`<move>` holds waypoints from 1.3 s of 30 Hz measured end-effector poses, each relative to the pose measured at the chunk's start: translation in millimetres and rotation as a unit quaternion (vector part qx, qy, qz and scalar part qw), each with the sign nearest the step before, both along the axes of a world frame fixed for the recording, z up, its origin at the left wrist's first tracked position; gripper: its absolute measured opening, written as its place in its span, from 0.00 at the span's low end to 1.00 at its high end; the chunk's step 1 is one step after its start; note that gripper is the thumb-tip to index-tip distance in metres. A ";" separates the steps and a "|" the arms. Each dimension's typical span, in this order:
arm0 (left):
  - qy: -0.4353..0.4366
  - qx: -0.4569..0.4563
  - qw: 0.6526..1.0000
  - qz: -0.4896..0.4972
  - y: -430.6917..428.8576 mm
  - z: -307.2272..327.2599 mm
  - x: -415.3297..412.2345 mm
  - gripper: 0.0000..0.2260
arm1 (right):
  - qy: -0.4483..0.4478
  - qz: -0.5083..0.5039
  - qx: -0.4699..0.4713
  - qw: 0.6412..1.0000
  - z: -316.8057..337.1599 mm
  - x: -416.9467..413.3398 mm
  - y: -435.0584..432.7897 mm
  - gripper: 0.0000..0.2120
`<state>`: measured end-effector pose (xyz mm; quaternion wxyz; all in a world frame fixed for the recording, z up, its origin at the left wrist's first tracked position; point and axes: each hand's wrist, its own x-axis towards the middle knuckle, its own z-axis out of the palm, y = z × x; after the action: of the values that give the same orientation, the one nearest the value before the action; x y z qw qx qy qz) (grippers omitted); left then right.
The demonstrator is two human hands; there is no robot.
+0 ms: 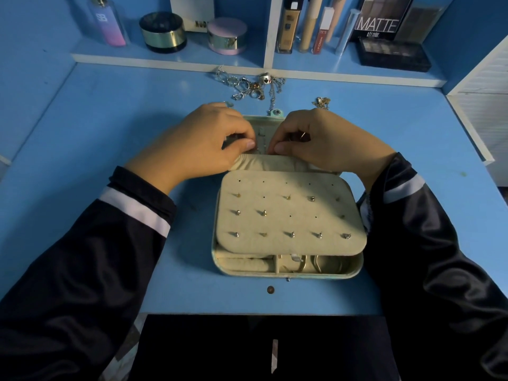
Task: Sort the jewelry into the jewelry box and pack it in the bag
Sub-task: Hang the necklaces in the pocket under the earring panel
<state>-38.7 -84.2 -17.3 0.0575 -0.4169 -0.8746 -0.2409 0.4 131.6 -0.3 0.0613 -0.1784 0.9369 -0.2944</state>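
Pinching a small piece (pixel 303 136) too fine to identify, the left hand (pixel 209 141) and right hand (pixel 324 141) meet fingertip to fingertip over the far half of the open jewelry box (pixel 247 274). Loose rings and chains (pixel 253 86) wait beyond the knuckles. They look light, slippery and quick to tangle, so each is probably best lifted by its clasp or band.

Blue table (pixel 82 149), under the left hand (pixel 192 141) and right hand (pixel 327 141). Blue shelf (pixel 170 57), white-edged, beyond both. On it, beyond the left hand: pink-lilac spray bottle (pixel 108 23), black jar with gold band (pixel 163 33), pink jar (pixel 226 36), white box (pixel 192 12) behind. Beyond the right hand: foundation bottle (pixel 287 28), red lip gloss (pixel 321 31), box lettered MATTE (pixel 382 20), black palette (pixel 394 55) lying flat. Small brown disc (pixel 270 289) on the table, nearer the person than both hands.
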 end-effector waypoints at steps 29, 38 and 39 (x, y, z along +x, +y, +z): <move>-0.084 -0.005 0.996 -0.014 1.3 -2.6 -0.1 0.05 | 0.000 0.015 0.012 1.000 0.9 1.1 -3.3 0.05; -0.116 0.002 0.993 -0.011 1.1 -1.5 -1.6 0.04 | -0.008 0.013 0.019 1.000 1.9 1.0 -3.9 0.05; -0.115 0.003 0.993 -0.010 1.0 -2.2 -2.0 0.05 | -0.007 0.011 0.017 1.000 2.2 1.1 -3.4 0.05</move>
<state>-40.8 -83.3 -19.6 -0.0445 -0.3950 -0.8704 -0.2905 1.5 128.2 1.9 0.0740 -0.1855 0.9393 -0.2788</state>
